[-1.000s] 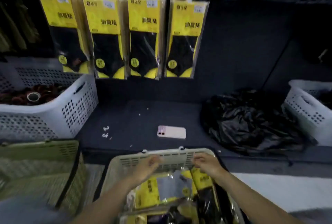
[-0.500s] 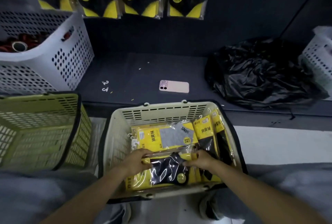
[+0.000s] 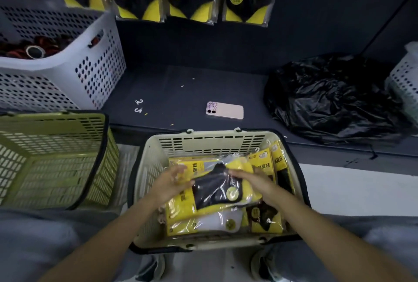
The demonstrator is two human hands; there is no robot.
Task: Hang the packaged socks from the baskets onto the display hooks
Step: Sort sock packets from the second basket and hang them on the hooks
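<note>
Black sock pack [image 3: 217, 191] raised over cream basket [image 3: 210, 143]; left hand [image 3: 168, 183], right hand [image 3: 253, 181] fingers [image 3: 236, 172] grip its ends.

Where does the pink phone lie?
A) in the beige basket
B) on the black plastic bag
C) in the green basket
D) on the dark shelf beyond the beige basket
D: the pink phone lies flat on the dark shelf, beyond the far rim of the beige basket.
</note>
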